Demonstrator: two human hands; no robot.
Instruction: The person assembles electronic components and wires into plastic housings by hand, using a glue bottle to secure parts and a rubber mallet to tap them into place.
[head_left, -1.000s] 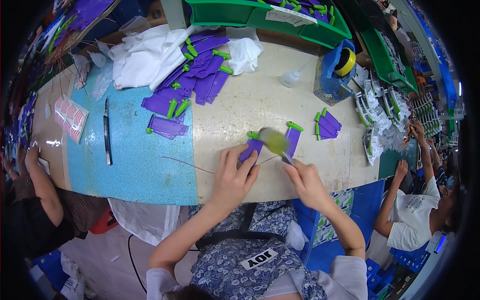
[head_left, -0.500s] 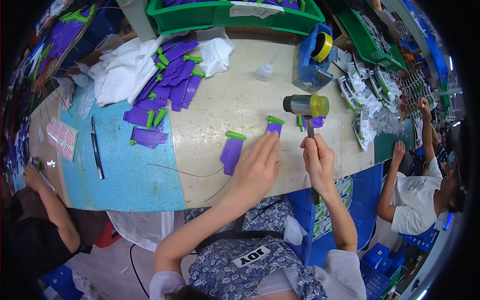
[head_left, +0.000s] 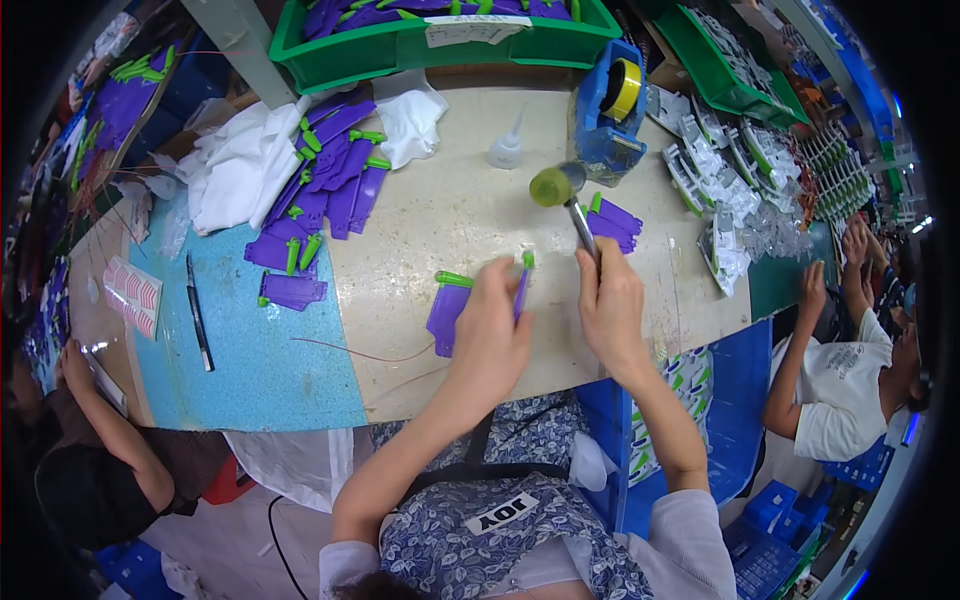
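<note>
My left hand pinches a purple plastic piece with a green end, tilted on its edge above the table. Another purple piece with a green bar lies flat beside that hand, partly covered by it. My right hand grips the handle of a mallet. The mallet's yellow-and-dark head is raised, up and to the right of the held piece. Just right of the mallet lies a small stack of purple pieces with green ends.
A pile of purple pieces and white cloth lie at the back left. On the blue mat is a pen-like tool. A tape dispenser, small bottle and green bin stand behind. White parts sit right.
My left hand has lifted and tilted a purple piece that lay flat on the table. The mallet, in my right hand, has moved left, its head swinging round toward the left.
</note>
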